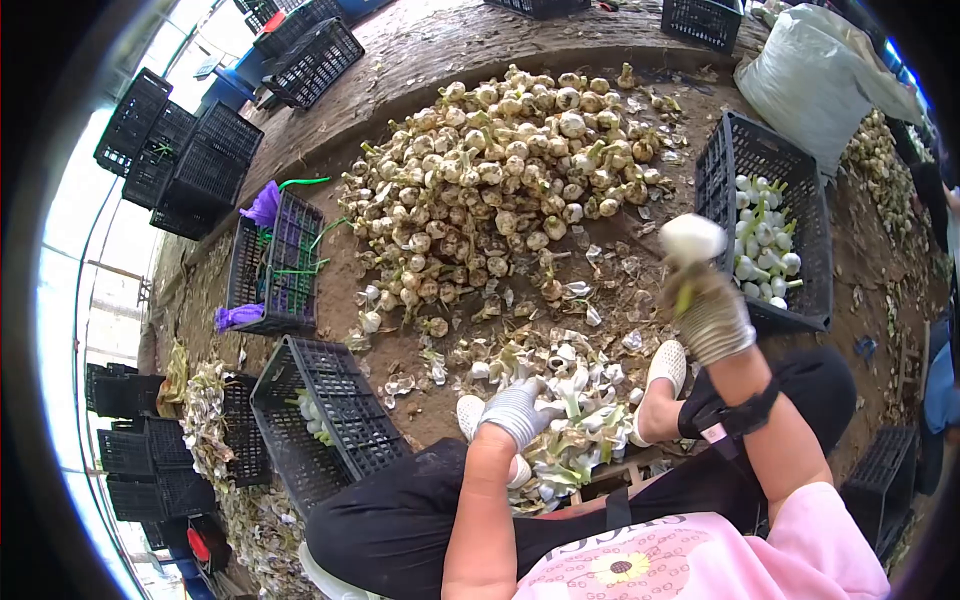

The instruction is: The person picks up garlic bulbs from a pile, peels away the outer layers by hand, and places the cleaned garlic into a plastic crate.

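Note:
My right hand (708,312), in a striped, dirty glove, is closed round a peeled white garlic bulb (692,240), blurred by motion, left of the black crate (826,250) that holds clean white bulbs (765,238). In a similar glove, my left hand (517,412) lies over the heap of peeled skins and stalks (580,440) between my feet. Its fingers are partly hidden, and whether they hold anything does not show. Beyond both hands spreads a large pile of unpeeled garlic (490,180) on the soil.
A tilted black crate (330,420) with some green-stalked bulbs stands by my left knee. Behind it is a crate with purple and green netting (275,260). A white sack (815,85) rests at the upper right. At the right edge, part of a person in blue (940,385) shows.

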`<state>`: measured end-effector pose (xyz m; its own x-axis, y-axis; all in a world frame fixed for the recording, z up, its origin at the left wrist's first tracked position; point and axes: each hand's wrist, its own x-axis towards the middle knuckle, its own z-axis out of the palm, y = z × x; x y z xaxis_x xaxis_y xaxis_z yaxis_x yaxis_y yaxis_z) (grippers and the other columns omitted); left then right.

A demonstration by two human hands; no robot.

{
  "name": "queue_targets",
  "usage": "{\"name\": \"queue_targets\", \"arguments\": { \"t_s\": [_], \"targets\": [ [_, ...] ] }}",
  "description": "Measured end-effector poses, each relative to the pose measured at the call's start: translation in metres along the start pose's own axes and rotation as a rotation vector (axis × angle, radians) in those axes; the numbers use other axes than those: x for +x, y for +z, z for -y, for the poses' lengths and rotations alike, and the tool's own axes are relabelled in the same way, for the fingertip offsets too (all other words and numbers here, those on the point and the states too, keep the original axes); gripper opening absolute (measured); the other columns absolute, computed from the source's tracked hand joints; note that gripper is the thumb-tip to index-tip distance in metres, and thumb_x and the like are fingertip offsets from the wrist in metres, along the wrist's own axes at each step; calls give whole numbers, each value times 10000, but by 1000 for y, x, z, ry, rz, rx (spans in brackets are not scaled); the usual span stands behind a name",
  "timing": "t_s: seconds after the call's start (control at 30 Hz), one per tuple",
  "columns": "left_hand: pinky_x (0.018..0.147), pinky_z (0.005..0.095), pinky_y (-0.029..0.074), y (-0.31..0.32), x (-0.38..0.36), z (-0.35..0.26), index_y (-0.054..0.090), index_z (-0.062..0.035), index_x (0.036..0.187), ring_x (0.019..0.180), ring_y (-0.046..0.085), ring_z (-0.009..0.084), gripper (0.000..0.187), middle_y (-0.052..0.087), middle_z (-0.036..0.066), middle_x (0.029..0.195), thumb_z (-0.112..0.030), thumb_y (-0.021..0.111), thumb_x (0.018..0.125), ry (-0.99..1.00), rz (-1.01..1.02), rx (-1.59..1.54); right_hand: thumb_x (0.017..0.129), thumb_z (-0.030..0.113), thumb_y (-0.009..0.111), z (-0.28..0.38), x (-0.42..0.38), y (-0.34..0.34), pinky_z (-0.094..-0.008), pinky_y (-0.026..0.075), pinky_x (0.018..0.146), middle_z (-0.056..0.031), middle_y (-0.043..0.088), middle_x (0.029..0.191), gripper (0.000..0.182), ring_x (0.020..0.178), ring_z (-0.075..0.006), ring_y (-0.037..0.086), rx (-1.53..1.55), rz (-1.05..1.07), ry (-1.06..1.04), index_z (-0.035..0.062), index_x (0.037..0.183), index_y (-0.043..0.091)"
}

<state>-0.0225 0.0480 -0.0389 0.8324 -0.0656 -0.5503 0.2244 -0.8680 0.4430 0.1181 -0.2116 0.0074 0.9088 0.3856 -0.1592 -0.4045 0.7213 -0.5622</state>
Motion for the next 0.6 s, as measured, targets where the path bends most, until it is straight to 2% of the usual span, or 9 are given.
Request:
{"name": "queue_targets", "arguments": {
  "t_s": [0.07,0.13,0.2,0.27,0.33,0.4,0.47,0.53,0.6],
  "targets": [
    [839,369,440,1,6,-2,571,-42,1066,979,552,336,446,586,196,1021,-318,643,723,18,8,-40,808,169,634,27,1,17,-270,538,697,-116,587,947,323,815,-164,582,247,-98,-258,47,1078,506],
    [841,367,440,9,17,3,573,-52,1075,974,556,337,446,589,184,1037,-328,640,733,11,6,-48,817,164,626,23,4,9,-269,528,660,-121,597,944,330,778,-163,591,229,-174,-195,52,1101,499],
    [840,360,442,13,27,7,574,-55,1079,974,561,328,459,594,177,1043,-345,646,731,-19,14,-75,853,178,584,-7,3,-1,-266,513,624,-126,608,926,317,725,-161,596,14,-56,33,50,1125,488],
    [813,324,456,23,44,22,575,-60,1080,943,593,261,479,616,163,1021,-361,671,720,-100,-80,-293,909,209,494,-41,1,-3,-275,495,608,-130,610,913,296,690,-165,583,-99,-134,264,34,1147,470],
    [777,297,463,38,74,56,584,-42,1052,893,597,220,439,630,147,987,-291,706,711,-273,-332,-466,917,194,474,-54,-1,9,-284,500,658,-103,582,961,318,750,-147,572,-160,-43,402,16,1180,453],
    [735,288,468,33,98,94,560,-5,1058,819,582,195,412,619,127,924,-192,711,725,-376,-599,-944,903,261,506,-58,1,13,-289,478,665,-109,572,984,381,769,-154,569,-359,-11,450,37,1206,449],
    [660,285,478,12,119,133,541,0,1040,721,556,169,373,588,82,852,-112,711,728,-480,-752,-940,907,261,497,-66,9,3,-279,472,666,-85,580,971,376,749,-131,555,-395,-10,448,39,1207,450],
    [596,290,483,0,142,178,528,-5,992,632,547,172,318,571,73,846,-111,697,744,-435,-942,-864,910,261,489,-70,16,0,-279,473,669,-89,586,963,373,761,-141,561,-509,-70,482,32,1202,451],
    [602,279,472,-16,168,216,521,-20,970,638,540,164,306,566,80,872,-128,700,747,-449,-987,-1286,907,222,484,-80,20,-8,-292,493,663,-108,588,958,348,759,-157,579,-535,-96,534,15,1186,458]
  ]
}}
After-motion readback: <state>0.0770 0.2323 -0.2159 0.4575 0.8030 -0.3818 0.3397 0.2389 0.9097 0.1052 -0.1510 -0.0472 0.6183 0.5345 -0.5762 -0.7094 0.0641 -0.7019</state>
